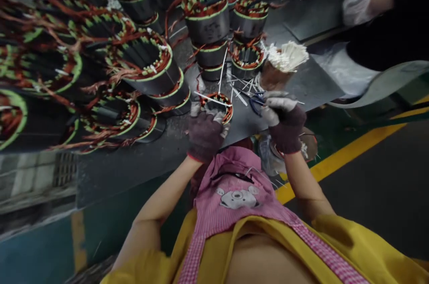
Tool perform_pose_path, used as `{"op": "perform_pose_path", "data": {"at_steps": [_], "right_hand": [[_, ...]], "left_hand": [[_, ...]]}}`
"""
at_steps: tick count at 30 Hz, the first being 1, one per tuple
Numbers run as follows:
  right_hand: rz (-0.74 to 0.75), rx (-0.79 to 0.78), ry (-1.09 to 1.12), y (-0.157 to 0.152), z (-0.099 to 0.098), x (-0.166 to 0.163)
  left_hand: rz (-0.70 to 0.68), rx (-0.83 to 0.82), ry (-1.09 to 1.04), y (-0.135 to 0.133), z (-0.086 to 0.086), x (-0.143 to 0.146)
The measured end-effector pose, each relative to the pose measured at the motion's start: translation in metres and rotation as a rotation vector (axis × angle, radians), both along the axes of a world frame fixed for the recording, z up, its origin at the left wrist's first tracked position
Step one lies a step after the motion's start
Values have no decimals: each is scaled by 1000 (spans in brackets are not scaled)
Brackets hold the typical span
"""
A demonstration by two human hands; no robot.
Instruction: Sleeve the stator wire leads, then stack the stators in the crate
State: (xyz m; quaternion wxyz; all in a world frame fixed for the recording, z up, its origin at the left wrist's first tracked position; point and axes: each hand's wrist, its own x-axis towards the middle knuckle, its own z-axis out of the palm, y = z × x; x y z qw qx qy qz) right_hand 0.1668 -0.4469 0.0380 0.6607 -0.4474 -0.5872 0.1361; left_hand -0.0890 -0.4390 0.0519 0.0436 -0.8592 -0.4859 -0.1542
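A small motor stator [228, 115] with copper windings stands near the table's front edge, a white strip [212, 99] lying across its top. My left hand [206, 134], in a dark glove with pale fingertips, grips its near left side, the fingers curled over the rim. To the right, my gloved right hand [284, 118] is closed above the table edge. A thin white stick [300, 103] pokes out past its knuckles; the rest is hidden in the fingers. Blue-handled scissors [256, 103] lie right beside those fingertips, among loose white strips [241, 96].
Stacked stators [208, 24] with copper leads crowd the left and back of the table. A brown container [276, 74] full of white strips stands behind the scissors. Another person's sleeved arm [372, 2] is at upper right. Below the table edge sits a bucket [308, 143].
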Motion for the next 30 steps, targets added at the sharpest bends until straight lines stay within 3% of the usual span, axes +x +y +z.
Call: {"op": "perform_pose_path", "data": {"at_steps": [5,8,13,21,30], "right_hand": [[691,-440,179,-50,6,-23],[882,-601,293,-67,-4,-15],[946,-676,389,-82,-12,-12],[912,-621,447,-79,2,-20],[894,-732,426,-78,-13,-26]], "left_hand": [[60,-77,-111,-3,-13,5],[57,-97,-115,-4,-18,1],[46,-107,-116,-5,-17,1],[76,-122,-169,-7,-17,2],[78,-130,-289,-7,-21,0]]}}
